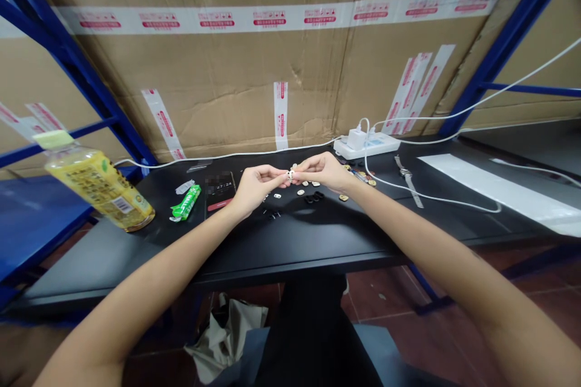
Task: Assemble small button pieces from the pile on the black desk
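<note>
My left hand (259, 186) and my right hand (324, 170) meet above the middle of the black table. Both pinch a small cream-coloured piece with dark holes (290, 175) between thumb and fingers; its exact kind is too small to make out. Just below the fingers lie loose flat cream pieces, one a small oval with holes (300, 192). Black oval pieces (314, 197) sit under my right hand, and a tan piece (344, 198) rests by my right wrist. Tiny thin pins (275, 215) are scattered near my left wrist.
Left of my hands stand a tilted-looking bottle of yellow drink (102, 184), a green wrapper packet (186, 202) and a phone (219, 190). A white power strip (367, 144) with cables lies behind my right hand. Farther right are a wristwatch (406, 174) and a white sheet (499, 190).
</note>
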Demonstrator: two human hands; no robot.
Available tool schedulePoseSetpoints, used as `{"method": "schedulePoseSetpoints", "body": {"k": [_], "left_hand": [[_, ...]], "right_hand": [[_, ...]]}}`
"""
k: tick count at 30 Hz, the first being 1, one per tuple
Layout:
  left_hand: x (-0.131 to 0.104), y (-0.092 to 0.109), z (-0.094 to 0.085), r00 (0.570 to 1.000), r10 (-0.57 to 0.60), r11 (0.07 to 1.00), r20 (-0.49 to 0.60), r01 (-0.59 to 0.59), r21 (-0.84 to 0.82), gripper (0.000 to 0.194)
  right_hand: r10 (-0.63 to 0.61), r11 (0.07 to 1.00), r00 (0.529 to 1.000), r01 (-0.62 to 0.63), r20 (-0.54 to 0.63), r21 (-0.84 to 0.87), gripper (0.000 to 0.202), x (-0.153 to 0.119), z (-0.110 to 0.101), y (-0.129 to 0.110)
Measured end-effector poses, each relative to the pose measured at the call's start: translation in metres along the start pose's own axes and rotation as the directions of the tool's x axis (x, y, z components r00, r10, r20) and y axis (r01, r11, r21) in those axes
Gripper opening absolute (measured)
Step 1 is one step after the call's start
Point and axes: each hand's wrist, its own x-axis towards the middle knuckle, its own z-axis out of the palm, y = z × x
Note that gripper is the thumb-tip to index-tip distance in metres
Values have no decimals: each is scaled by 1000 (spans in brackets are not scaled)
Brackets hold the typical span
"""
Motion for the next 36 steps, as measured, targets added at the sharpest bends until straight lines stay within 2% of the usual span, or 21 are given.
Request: {"method": "schedulePoseSetpoints", "body": {"k": [11, 17, 24, 31, 34, 36], "left_hand": [[-4, 8, 3, 1000, -26, 999, -4, 26, 29, 34], [-4, 12, 2, 1000, -3, 999, 11, 3, 38, 36], [-1, 9, 1, 1000, 8, 999, 0, -8, 33, 37], [0, 5, 0, 1000, -4, 997, 0, 4, 74, 33], [3, 2, -5, 999, 20, 985, -36, -14, 171, 32], [6, 0, -10, 997, 67, 946, -47, -48, 319, 28]], "right_hand": [[19, 999, 1000, -19, -3, -44, 28, -2, 2, -4], [9, 999, 1000, -10, -22, -43, 31, -1, 1, -5], [-13, 995, 1000, 12, -14, -102, 35, 0, 0, -11], [-25, 991, 1000, 27, 17, -132, 36, 4, -3, -5], [-58, 971, 998, 52, -17, -234, 35, 6, -7, -2], [-105, 898, 993, 72, -51, -434, 30, 7, -13, 0]]}}
